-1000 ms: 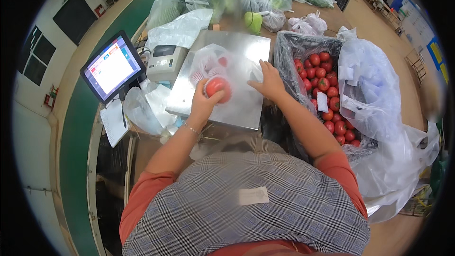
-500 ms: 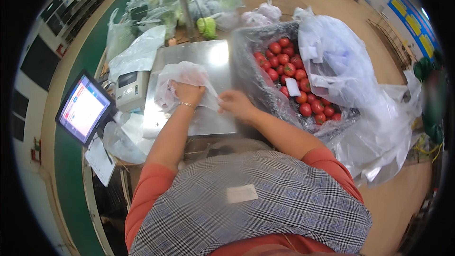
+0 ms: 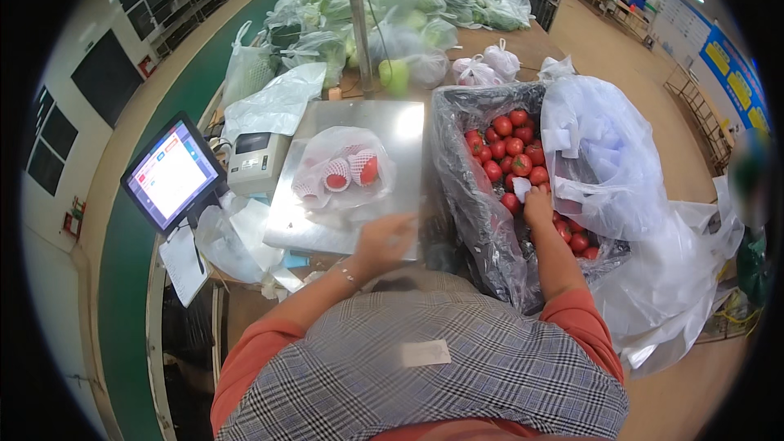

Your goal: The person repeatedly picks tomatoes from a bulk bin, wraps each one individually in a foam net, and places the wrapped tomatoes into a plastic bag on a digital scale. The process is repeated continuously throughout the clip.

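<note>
My right hand point(image 3: 537, 207) reaches down into the black-lined crate point(image 3: 469, 216) of red tomatoes point(image 3: 513, 145). Its fingers close at the edge of a small white piece point(image 3: 520, 187), thin like paper or foam, lying among the fruit. Over the near right part of the metal scale plate point(image 3: 335, 233) is my left hand point(image 3: 384, 242), smeared by motion, its fingers unclear. On that plate rests a clear plastic bag point(image 3: 314, 151), apart from both hands. Inside it are several red fruits in white foam nets point(image 3: 336, 174).
A touch screen point(image 3: 173, 171) and a label printer point(image 3: 257, 162) stand left of the scale. Its display post point(image 3: 360, 41) rises behind. Bagged green vegetables point(image 3: 408, 12) cover the far table. White plastic sheeting point(image 3: 608, 147) drapes the crate's right side.
My left hand has left the bag and drawn back right over the plate. My right hand has moved from the bag's edge into the tomato crate. The view has tilted up.
</note>
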The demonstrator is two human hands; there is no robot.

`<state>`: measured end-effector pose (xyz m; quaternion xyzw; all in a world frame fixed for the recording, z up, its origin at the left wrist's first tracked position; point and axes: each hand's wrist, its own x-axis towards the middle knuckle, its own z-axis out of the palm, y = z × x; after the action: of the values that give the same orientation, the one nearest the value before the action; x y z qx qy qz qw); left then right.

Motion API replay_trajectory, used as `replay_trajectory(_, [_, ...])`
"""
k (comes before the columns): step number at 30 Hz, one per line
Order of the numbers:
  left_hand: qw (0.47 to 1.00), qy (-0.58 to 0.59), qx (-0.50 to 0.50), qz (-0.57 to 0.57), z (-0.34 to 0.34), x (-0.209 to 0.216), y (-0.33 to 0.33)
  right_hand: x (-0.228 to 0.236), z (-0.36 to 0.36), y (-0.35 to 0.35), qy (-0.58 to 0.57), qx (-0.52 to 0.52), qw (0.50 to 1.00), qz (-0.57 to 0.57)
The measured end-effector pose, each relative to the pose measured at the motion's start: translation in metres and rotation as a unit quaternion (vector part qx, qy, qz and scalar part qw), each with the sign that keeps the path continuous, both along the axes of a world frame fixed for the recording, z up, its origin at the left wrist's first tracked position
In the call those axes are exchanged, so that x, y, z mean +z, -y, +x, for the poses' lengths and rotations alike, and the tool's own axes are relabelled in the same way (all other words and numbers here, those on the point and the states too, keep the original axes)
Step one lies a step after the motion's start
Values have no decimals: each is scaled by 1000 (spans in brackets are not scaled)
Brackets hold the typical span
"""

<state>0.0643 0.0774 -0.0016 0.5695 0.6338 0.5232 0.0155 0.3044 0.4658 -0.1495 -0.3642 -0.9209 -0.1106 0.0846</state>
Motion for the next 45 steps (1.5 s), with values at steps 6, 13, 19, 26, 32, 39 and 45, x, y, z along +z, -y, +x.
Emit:
replay_trajectory(6, [991,97,-91,-35,28,22,-15,117,-49,74,-381,28,855,-351])
replay_trajectory(13, [942,244,-141,-183,55,46,-37,172,-44,216,-370,153,566,-721])
replay_trajectory(19, [925,328,-138,-136,54,47,-38,174,-30,204,-366,170,712,-574])
replay_trajectory(26, [978,51,-180,-93,57,36,-33,165,-42,228,-432,157,720,-520])
replay_trajectory(32, [978,-73,-118,-153,71,38,-32,179,-27,235,-475,233,661,-532])
replay_trajectory(39, [901,158,-196,-354,57,14,-20,134,4,108,-139,206,906,-342])
replay_trajectory(45, [806,464,-259,-263,49,21,-16,8,104,-5,163,69,984,-16])
